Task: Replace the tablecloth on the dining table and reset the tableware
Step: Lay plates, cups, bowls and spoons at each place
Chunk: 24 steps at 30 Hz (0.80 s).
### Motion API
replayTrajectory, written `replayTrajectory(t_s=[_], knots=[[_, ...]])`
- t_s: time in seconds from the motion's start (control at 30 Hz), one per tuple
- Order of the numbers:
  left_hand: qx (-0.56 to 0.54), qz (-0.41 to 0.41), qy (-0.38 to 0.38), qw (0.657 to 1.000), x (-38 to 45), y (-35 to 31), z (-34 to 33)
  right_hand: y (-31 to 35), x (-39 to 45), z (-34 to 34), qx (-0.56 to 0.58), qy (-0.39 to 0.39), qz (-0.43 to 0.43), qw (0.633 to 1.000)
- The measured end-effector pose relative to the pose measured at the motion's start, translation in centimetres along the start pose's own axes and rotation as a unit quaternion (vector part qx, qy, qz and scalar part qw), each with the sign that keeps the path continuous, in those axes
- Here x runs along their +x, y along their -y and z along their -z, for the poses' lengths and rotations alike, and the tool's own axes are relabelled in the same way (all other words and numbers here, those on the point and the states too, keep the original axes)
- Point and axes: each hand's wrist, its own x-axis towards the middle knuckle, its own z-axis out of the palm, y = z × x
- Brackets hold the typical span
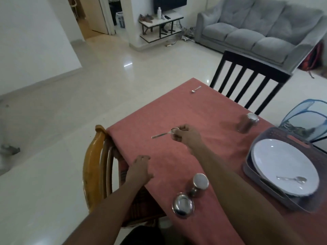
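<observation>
Pink tablecloth point(177, 112) already spread over the table, filling the middle and lower right of the frame. Grey tray point(256, 197) at the right edge, white plates point(276, 160) stacked in it, one spoon point(292, 179) lying on the top plate. Three steel cups out on the cloth: one point(247, 124) upside down at mid right near the dark chair point(247, 82), one point(199, 183) upside down in the lower middle, and one point(183, 206) just below it, touching or nearly so. A second spoon point(196, 89) set down alone at the far corner, upper middle of the frame.

Now the one that matters: right hand point(184, 135) out over the centre of the cloth, fingers curled and pinching a third spoon point(163, 135) at its bowl end. Handle sticking out to the left of the fingers, long axis running left and slightly down across the frame, low over the cloth; touching or hovering, hard to say. Left hand point(140, 167) lower left, resting at the table edge beside the wooden chair point(93, 165), fingers loosely bent, holding nothing visible.

Looks like a place setting on the left side getting its spoon, right hand plainly nearer. Plates still to go out.
</observation>
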Motion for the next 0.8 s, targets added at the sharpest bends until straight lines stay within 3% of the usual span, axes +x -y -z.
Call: replayTrajectory(t_s=[0.3,0.5,0.8], knots=[[0.133,-0.036,0.083,0.987,9.3,3.0,-0.3,-6.8,9.2,-11.8,-0.001,-0.037,-0.108,0.993],[0.159,-0.025,0.153,0.975,10.8,3.6,-1.0,-8.8,14.2,-15.5,-0.113,-0.034,-0.120,0.986],[0.104,-0.028,0.124,0.986,10.7,3.8,-1.3,-8.9,18.6,-17.5,-0.208,-0.030,-0.094,0.973]])
